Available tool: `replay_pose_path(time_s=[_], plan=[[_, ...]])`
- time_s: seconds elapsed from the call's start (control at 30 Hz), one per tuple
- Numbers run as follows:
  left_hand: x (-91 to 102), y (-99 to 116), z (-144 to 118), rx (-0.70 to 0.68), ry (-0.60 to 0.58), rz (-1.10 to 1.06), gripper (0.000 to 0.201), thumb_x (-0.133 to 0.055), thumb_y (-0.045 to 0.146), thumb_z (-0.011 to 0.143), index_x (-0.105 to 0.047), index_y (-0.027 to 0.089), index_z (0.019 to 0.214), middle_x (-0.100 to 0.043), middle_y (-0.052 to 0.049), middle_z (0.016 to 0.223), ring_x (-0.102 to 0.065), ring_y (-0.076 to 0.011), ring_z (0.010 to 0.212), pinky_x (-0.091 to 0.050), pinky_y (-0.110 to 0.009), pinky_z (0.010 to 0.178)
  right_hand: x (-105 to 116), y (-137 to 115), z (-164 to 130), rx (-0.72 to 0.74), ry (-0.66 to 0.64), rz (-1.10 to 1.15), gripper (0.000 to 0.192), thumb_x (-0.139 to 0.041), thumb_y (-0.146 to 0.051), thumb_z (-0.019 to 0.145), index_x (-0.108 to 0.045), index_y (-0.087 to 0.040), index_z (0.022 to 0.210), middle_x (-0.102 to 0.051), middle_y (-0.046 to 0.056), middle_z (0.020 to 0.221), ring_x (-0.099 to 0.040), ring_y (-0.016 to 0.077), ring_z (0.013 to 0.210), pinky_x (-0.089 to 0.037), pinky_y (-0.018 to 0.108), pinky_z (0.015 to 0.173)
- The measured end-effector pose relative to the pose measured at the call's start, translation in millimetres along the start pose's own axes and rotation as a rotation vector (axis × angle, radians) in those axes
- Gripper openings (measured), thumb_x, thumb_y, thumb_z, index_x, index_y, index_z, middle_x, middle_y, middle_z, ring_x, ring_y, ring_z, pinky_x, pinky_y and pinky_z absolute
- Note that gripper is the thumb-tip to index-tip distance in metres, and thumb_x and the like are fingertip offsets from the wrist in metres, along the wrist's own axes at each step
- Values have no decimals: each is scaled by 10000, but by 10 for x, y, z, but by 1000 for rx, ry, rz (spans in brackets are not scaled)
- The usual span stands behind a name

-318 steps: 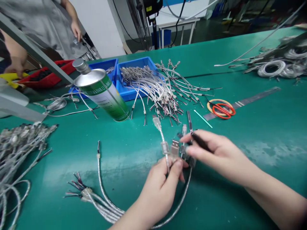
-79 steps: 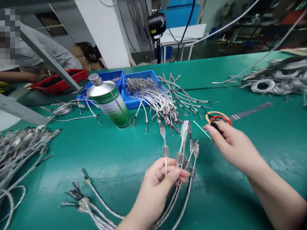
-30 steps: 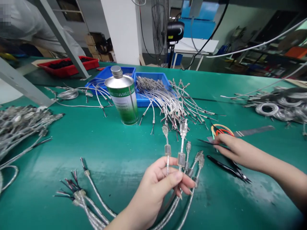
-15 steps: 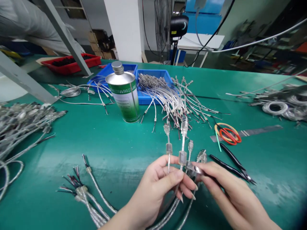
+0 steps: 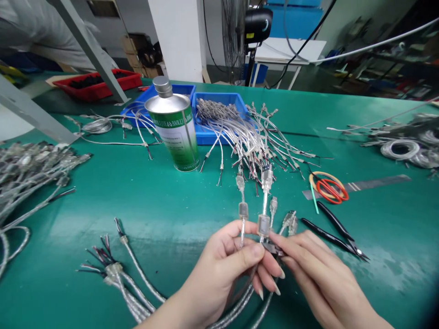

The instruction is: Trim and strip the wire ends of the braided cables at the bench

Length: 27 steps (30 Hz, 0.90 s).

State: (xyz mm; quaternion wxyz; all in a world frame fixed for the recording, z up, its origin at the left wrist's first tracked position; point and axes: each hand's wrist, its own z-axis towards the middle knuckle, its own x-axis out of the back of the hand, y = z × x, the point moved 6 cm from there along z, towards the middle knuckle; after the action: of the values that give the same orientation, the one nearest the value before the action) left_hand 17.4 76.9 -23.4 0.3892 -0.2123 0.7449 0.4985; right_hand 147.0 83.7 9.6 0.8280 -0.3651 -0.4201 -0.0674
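In the head view, my left hand (image 5: 233, 260) is closed on clear USB cables, its thumb pressing one below a ferrite bead. That USB cable (image 5: 264, 224) stands upright with its plug pointing away from me. A second USB cable (image 5: 243, 210) rises behind the fingers. My right hand (image 5: 318, 267) pinches a small metal tool (image 5: 272, 248), whose grey tip touches the cable just under the bead; its handle is hidden in the palm. More plugs (image 5: 290, 221) stick up behind the right fingers. Stripped cable ends (image 5: 113, 269) lie left of my left forearm.
Black-handled cutters (image 5: 338, 235) lie to the right, near red and yellow rings (image 5: 331, 188) and a steel ruler (image 5: 380, 183). A green can (image 5: 174, 137) stands before blue trays (image 5: 222, 136) heaped with cables. Cable piles (image 5: 34, 178) lie left and right (image 5: 408, 144).
My right hand has brought the metal tool's tip in closer against the cable below the bead. My left hand keeps its hold. The whole view has shifted slightly.
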Motion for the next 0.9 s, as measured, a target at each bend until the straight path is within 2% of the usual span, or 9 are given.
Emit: replay_pose_path(time_s=[0.23,0.47,0.6,0.7,0.9], plan=[[-1,-14,1,-10,-29,-1,148,-588,170,864,-591,125,1004,-725,-61,715,-661,-86,533,-469,-116,488,-12,40,-12,-51,28,-5,419,-430,-81,936,-452,-171,1345,-566,87,919,-528,193,824,-495,310,679],[-14,-28,-8,-20,-16,36,117,-577,160,873,-567,140,988,-734,-57,725,-671,-86,562,-493,-130,536,1,34,-39,-56,1,-63,411,-443,-92,937,-470,-165,1340,-569,73,886,-534,174,778,-481,289,666],[-10,-39,-8,-17,15,44,109,-581,162,873,-553,144,978,-736,-53,727,-674,-86,579,-505,-136,553,40,32,-55,-48,96,-203,462,-486,-73,920,-462,-180,1368,-592,82,903,-527,182,760,-453,311,669],[-10,-35,-6,-24,14,34,106,-579,157,874,-556,138,976,-736,-57,716,-673,-90,575,-507,-140,553,92,50,-31,-74,155,-181,462,-497,-77,919,-472,-194,1365,-612,78,942,-546,181,800,-458,306,697],[-20,-13,-7,-44,-5,-3,114,-581,157,871,-581,121,979,-735,-73,715,-674,-96,572,-513,-144,556,57,7,31,-37,8,22,422,-448,-96,926,-485,-197,1335,-631,62,945,-589,161,820,-511,263,704]])
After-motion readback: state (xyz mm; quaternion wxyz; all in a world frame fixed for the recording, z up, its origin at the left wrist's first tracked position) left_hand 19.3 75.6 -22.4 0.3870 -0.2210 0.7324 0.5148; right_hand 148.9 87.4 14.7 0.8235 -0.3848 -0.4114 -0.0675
